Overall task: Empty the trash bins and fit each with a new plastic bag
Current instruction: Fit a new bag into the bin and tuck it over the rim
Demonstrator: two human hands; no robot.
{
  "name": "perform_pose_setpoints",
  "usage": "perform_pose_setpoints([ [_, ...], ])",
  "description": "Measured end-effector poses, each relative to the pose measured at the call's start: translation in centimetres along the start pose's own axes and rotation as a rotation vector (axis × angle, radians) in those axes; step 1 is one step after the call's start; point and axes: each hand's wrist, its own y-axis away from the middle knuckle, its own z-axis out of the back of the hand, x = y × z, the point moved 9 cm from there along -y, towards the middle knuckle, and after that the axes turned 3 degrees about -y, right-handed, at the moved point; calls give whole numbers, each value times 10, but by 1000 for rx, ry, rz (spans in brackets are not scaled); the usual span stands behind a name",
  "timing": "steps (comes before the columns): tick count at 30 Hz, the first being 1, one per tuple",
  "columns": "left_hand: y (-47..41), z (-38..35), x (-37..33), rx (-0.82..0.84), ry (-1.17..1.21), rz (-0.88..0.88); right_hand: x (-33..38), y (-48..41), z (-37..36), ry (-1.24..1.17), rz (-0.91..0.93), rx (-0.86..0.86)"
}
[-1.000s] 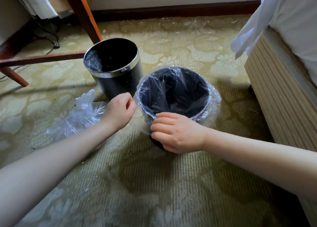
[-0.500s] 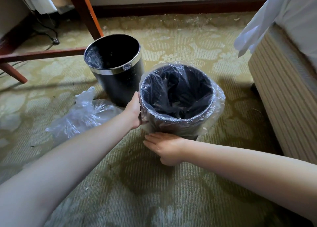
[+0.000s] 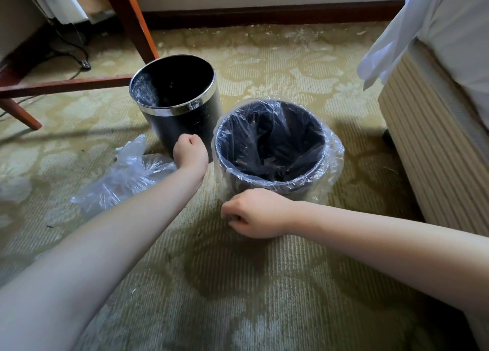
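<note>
A black bin [image 3: 272, 149] lined with a clear plastic bag [image 3: 332, 160] stands on the carpet at centre; the bag's edge is folded down over the rim. A second black bin with a chrome rim [image 3: 177, 104] stands behind it to the left, unlined. My left hand [image 3: 190, 153] is a curled fist in the gap between the two bins, beside the lined bin's left wall. My right hand [image 3: 254, 215] sits at the lined bin's near side, fingers curled under, right at the bag's hanging hem. No plastic shows between the fingers of either hand.
A crumpled clear plastic bag [image 3: 124, 176] lies on the carpet at left, under my left forearm. Wooden furniture legs [image 3: 132, 19] and a cable [image 3: 79, 56] are at the back left. A bed base [image 3: 434, 144] with a white sheet [image 3: 402, 32] fills the right side.
Both hands have come off the lined bin's wall and curled into fists; half a second ago their fingers lay flat against the bag. The view has shifted slightly.
</note>
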Motion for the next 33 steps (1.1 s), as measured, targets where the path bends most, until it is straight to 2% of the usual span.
perform_pose_setpoints([
  [6,8,5,-64,-12,-83,-359,1,13,63,-97,43,-343],
  [13,39,-34,-128,85,-203,-685,-64,38,116,-5,-186,-608],
  [18,69,-72,-146,174,-210,-788,-133,84,135,108,-493,-724],
  [22,100,-120,-139,483,-365,-793,-171,117,129,52,-702,-723],
  [26,143,-156,-125,750,-554,-850,-195,130,92,-231,-913,-602],
  [29,156,-161,-119,796,-510,-853,-197,135,84,-357,-961,-662],
  [33,161,-160,-116,817,-488,-864,-205,132,80,-376,-921,-715],
])
